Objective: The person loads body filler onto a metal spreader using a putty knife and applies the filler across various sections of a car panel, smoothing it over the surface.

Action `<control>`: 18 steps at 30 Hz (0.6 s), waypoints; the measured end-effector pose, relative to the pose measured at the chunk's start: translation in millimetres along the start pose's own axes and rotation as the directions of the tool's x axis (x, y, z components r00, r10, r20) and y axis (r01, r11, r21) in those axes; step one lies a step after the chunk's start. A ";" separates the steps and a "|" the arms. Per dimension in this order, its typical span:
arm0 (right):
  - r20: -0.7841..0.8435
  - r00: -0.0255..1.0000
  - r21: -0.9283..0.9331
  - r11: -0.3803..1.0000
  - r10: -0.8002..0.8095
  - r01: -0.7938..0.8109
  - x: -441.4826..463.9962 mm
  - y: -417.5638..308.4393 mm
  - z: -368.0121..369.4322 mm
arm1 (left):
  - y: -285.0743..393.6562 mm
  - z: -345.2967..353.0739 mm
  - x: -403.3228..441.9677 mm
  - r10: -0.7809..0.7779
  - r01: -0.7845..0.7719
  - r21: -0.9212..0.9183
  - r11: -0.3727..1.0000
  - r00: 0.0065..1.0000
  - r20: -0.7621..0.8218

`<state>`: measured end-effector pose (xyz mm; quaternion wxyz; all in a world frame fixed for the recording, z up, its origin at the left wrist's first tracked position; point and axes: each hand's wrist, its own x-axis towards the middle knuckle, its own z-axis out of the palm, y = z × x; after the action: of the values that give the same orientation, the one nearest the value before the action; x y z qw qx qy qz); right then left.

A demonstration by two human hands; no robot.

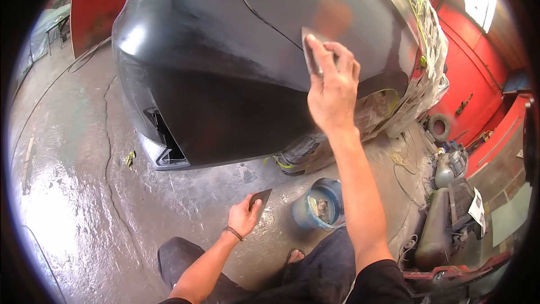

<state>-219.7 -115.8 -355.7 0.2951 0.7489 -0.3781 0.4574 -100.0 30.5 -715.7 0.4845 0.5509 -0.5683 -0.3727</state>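
Note:
My right hand (334,87) is raised to the dark car body panel (225,112), its fingers closed on a thin grey flat piece (307,50) that looks like sandpaper. The piece appears to lie against the panel near a thin dark seam line. Lower down, my left hand (243,218) pinches a dark flat sheet (261,200) by its edge, away from the car. Dull grey patches cover the upper part of the panel, while its lower part looks black and glossy. A blue bucket (306,208) with cloudy water and some objects inside stands on the floor between my arms.
Plastic film and tape (430,62) cover the car's right side. A wrapped wheel (301,155) sits under the panel. A tank (433,228), a tyre (439,128) and other equipment line the right. Cables lie on the wet, cracked concrete floor (84,152).

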 end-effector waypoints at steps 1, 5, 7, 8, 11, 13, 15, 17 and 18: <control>0.009 1.000 0.016 1.000 0.005 -0.005 -6.4 -2.6 -0.8 | -0.3 1.0 -0.6 0.003 -0.003 0.010 1.000 1.000 0.002; 0.130 0.991 0.048 0.998 0.035 -0.042 -7.4 7.7 -27.3 | -1.7 4.7 -4.5 0.008 -0.008 0.041 0.999 1.000 0.001; 0.097 0.993 0.047 0.996 0.069 -0.074 11.1 13.6 -40.7 | 0.9 5.4 -4.8 0.006 -0.006 0.045 0.999 1.000 -0.002; 0.076 0.992 0.086 0.991 0.098 -0.104 22.9 18.4 -45.0 | 3.6 4.9 -5.8 0.003 -0.003 0.044 0.999 1.000 0.001; -0.022 1.000 0.141 0.990 0.015 -0.012 69.4 48.1 -41.8 | 0.0 8.9 -5.7 0.040 -0.039 0.036 0.999 0.999 -0.018; -0.020 1.000 0.144 0.990 0.015 -0.012 89.9 49.3 -45.0 | 0.1 8.2 -5.8 0.039 -0.039 0.036 0.999 0.999 -0.011; 0.045 0.995 0.147 0.985 0.088 -0.094 104.3 43.1 -48.2 | 5.0 4.5 -4.1 -0.001 0.000 0.043 0.999 1.000 0.022; 0.084 0.993 0.156 0.983 0.079 -0.092 110.7 37.7 -48.8 | 3.5 3.6 -3.8 0.006 -0.006 0.048 0.999 1.000 0.013; 0.105 0.992 0.161 0.983 0.076 -0.092 111.4 35.3 -47.4 | 3.6 2.5 -4.0 0.008 -0.008 0.052 0.999 1.000 0.009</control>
<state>-238.2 -130.6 -231.8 0.1932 0.7758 -0.3841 0.4618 -103.6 34.7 -713.5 0.4690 0.5595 -0.5820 -0.3583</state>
